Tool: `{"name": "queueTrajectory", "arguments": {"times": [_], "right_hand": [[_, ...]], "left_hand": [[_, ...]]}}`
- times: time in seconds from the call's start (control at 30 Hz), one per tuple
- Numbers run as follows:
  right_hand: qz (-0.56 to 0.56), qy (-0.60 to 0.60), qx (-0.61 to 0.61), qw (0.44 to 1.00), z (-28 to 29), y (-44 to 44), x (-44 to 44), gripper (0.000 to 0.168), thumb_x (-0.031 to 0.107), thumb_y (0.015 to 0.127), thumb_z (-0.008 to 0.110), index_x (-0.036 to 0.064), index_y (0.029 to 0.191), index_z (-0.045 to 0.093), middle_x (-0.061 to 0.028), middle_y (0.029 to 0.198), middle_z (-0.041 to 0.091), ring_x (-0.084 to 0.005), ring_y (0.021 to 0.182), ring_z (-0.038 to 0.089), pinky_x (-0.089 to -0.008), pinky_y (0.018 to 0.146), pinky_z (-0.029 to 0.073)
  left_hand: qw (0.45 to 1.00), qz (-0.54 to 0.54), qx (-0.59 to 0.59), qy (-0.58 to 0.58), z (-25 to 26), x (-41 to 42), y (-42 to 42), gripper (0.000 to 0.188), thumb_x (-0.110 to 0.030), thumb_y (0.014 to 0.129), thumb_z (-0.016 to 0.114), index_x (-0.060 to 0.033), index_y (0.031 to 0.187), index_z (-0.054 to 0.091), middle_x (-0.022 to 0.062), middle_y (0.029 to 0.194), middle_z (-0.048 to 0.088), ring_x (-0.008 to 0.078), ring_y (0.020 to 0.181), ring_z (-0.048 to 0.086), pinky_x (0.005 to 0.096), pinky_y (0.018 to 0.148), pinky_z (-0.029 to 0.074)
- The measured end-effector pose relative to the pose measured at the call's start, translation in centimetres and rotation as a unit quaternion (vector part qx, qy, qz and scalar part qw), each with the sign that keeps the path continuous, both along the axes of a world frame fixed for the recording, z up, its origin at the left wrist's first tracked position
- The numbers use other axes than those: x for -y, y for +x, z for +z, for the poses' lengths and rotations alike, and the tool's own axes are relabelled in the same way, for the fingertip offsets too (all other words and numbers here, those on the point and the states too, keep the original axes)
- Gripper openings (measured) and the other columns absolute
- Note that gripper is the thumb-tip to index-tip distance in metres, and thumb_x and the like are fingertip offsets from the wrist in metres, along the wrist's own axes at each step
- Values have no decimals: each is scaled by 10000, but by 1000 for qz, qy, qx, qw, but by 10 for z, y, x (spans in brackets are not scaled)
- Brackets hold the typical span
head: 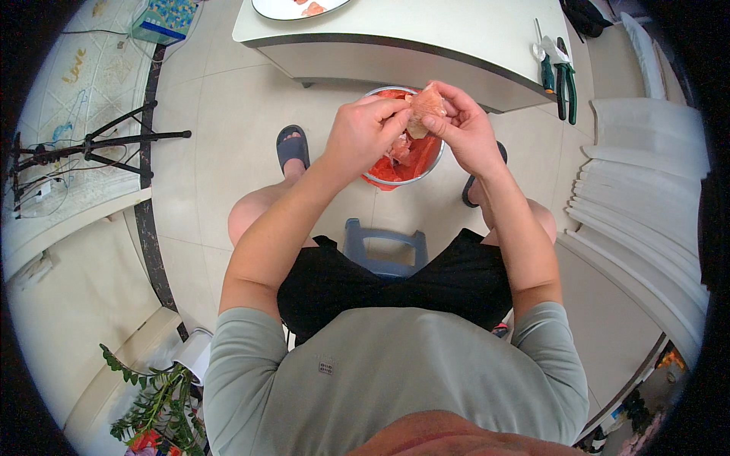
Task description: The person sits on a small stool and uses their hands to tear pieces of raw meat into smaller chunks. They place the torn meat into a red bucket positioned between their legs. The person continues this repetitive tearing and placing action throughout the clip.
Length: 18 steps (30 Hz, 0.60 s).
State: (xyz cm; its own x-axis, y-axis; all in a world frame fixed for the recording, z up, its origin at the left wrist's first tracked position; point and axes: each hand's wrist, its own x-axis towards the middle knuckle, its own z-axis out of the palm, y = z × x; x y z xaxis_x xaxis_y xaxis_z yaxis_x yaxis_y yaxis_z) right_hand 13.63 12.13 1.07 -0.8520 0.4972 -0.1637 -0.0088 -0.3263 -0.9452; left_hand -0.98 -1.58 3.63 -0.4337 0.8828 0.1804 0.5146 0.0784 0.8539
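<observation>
A piece of pink citrus flesh (429, 107), which looks like pomelo with pale membrane on it, is held up in front of me. My right hand (469, 128) grips it between thumb and fingers. At its left edge, the thumb and fingertips of my left hand (368, 130) pinch together, seemingly on the membrane. Both hands are over a round bin lined with a red plastic bag (425, 157). Pale pink scraps (400, 149) lie inside the bin, partly hidden by my hands.
Beyond the bin stands a white table (422, 23) with a dark edge. Its white plate (274, 8) bears pink pieces. At the table's right end lie a screwdriver (547, 74) and green-handled pliers (563, 91). A blue plastic stool (385, 268) is beneath me; a black tripod (114, 139) lies left.
</observation>
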Motion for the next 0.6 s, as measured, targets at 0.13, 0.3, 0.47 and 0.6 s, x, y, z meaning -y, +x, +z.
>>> {"name": "queueTrajectory", "arguments": {"times": [0.13, 0.3, 0.47, 0.6], "right_hand": [[10, 23, 3, 1000, -2, 0, 0, 550, 70, 863, 702, -14, 1343, 445, -123, 1190, 622, -159, 1054, 609, -293, 893, 515], [8, 21, 23, 999, -2, 0, 1, 591, 56, 842, 721, -9, 1358, 439, -115, 1204, 617, -163, 1067, 607, -301, 936, 497], [-3, 6, -7, 1000, -2, 0, -1, 557, 59, 853, 702, -27, 1340, 445, -125, 1192, 621, -163, 1059, 609, -291, 900, 515], [-6, -9, 4, 1000, -3, 0, -2, 541, 67, 865, 689, -26, 1338, 446, -125, 1194, 621, -165, 1048, 615, -293, 892, 521]], "left_hand": [[999, 0, 19, -29, 2, 0, -1, 195, -150, 856, 661, 3, 972, 697, 133, 831, 700, 196, 700, 668, 293, 643, 521], [998, 8, 57, -22, 1, -1, 0, 193, -142, 850, 654, 1, 971, 696, 137, 816, 696, 166, 673, 662, 277, 611, 516], [996, 22, 82, -24, 1, -2, 3, 173, -124, 862, 661, 7, 970, 695, 119, 821, 702, 139, 698, 660, 268, 632, 521], [978, 44, 205, 14, 3, -2, 9, 140, -86, 869, 663, -5, 976, 700, 81, 830, 706, 113, 723, 650, 257, 656, 523]]}}
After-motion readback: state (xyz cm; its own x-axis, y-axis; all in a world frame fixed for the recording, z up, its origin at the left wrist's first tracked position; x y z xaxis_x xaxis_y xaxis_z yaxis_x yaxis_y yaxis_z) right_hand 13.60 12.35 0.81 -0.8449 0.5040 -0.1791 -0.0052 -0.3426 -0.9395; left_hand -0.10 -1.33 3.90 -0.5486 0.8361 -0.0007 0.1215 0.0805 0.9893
